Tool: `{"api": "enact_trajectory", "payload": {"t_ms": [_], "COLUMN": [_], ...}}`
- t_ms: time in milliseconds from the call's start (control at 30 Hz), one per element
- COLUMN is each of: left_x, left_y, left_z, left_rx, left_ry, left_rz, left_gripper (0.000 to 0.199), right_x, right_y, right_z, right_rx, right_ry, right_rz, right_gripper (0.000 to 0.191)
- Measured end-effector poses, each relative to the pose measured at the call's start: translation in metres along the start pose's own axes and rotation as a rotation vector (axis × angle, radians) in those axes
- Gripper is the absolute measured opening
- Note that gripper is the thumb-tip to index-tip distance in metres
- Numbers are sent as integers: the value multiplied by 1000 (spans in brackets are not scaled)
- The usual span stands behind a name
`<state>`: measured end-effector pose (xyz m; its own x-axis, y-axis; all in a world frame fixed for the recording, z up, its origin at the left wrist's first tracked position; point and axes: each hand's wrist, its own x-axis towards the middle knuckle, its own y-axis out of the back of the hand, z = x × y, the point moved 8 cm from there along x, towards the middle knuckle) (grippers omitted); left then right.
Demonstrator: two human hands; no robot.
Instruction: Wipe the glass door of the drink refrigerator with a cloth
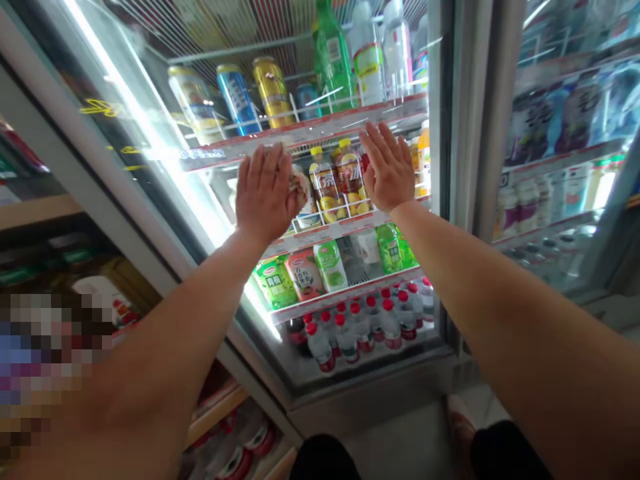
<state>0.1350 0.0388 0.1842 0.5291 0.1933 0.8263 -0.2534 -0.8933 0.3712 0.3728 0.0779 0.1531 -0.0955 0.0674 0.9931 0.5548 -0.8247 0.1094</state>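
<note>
While my right hand (389,170) spreads released, I can't tell from here whether my left hand (264,193) grips one mottled bundle (300,187), partly hidden behind it; two yellow-capped bottles (326,185) show between.

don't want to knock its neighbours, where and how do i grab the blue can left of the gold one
Probably around its upper body, coming from the front: the blue can stands upright, with gaps toward the gold can and the pale can, and the shelf edge runs along its foot.
</note>
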Motion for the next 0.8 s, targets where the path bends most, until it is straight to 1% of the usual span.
{"api": "enact_trajectory", "payload": {"t_ms": [100, 133, 200, 267, 367, 467, 600, 800], "left_x": [38, 45, 53, 52, 42, 34, 31, 28], "left_y": [-8, -11, -18, -26, -35, -35, -30, -34], "left_z": [-3, -2, 7, 22, 49, 67, 70, 68], "left_rx": [-34, -41, -60, -80, -109, -121, -89, 43], "left_ry": [77, 97, 115, 96, 12, -53, -68, -74], "left_rz": [5, 18, 52, 68, 30, -7, -7, -50], "left_gripper": [71, 72, 73, 72, 67, 62, 60, 67], "right_x": [0, 0, 0, 0, 1, 1, 1, 2], "right_y": [0, 0, -1, -2, -2, -3, -1, 4], "right_z": [1, 1, 1, 2, 2, 1, 2, 2], "right_rx": [-22, -28, -36, -42, -52, -55, -58, 2], "right_ry": [0, 0, 0, -4, -18, -26, -28, -25], "right_rz": [2, 4, 2, -4, -23, -40, -23, 23], "right_gripper": [64, 63, 63, 62, 62, 63, 63, 61]}}
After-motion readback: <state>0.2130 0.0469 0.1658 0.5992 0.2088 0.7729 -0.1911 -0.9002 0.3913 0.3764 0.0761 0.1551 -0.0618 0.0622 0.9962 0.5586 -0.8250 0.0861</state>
